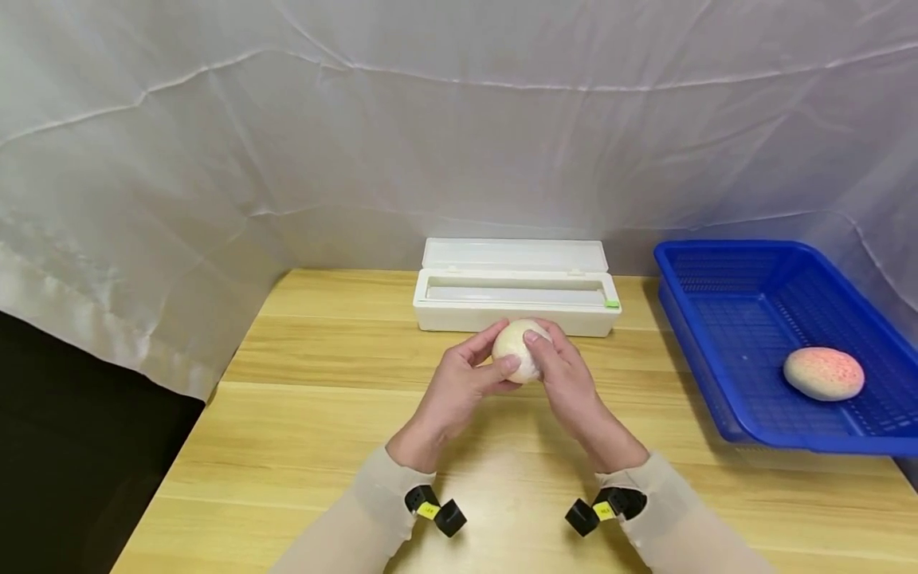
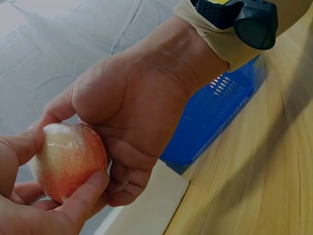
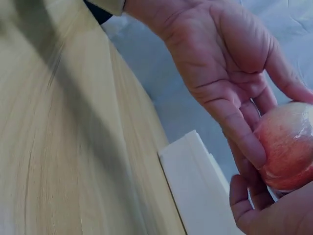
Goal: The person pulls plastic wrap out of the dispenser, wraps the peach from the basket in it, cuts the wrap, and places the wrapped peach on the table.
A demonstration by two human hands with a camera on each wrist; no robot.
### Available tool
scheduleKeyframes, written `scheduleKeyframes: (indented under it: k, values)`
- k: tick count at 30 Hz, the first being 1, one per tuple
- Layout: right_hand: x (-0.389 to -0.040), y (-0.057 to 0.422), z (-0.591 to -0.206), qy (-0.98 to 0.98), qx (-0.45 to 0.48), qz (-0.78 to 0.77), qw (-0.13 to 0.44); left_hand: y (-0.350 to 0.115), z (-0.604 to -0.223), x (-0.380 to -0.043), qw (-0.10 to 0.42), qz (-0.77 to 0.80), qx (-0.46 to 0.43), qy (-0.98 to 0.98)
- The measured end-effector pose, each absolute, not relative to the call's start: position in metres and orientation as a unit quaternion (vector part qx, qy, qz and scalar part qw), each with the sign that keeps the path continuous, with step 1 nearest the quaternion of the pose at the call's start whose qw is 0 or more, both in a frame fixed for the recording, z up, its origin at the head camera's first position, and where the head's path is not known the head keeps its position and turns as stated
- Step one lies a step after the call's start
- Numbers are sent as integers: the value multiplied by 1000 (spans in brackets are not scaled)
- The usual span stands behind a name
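Note:
Above the table, both hands hold a peach [image 1: 515,352], pale on the side facing the head camera. The left hand [image 1: 457,387] grips it from the left with its thumb on the near face. From the right, the right hand [image 1: 569,383] grips it, thumb near the top. Both wrist views show the peach's red side; in the left wrist view clear, shiny film covers the peach [image 2: 71,154]. Just behind the hands stands a white cling film box [image 1: 516,319], its lid [image 1: 515,255] raised at the back and a green piece at its right end.
At the right stands a blue plastic basket [image 1: 710,375] with another pink and pale peach [image 1: 825,373] in it. A grey-white cloth [image 1: 459,143] hangs behind the wooden table [image 1: 301,462]. The table's left edge borders a dark area.

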State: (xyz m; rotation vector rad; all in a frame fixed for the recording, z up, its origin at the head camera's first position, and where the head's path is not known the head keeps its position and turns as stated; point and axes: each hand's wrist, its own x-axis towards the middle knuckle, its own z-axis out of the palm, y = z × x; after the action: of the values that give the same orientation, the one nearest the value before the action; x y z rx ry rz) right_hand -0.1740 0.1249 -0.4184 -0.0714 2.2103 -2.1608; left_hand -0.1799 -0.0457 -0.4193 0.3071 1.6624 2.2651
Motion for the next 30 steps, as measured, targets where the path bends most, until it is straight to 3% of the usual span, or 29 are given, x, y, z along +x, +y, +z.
scheduleKeyframes:
  k: [7,13,30]
  values:
    - [-174,120,-417,701,2,-713,-13,-47,-416,-179,178,799,102,565]
    - [-173,114,-413,602,38,-798,-4,-49,-415,-182,190,798,109,562]
    - [-176,112,-409,628,76,-774,23,-51,-414,-182,199,798,78,563]
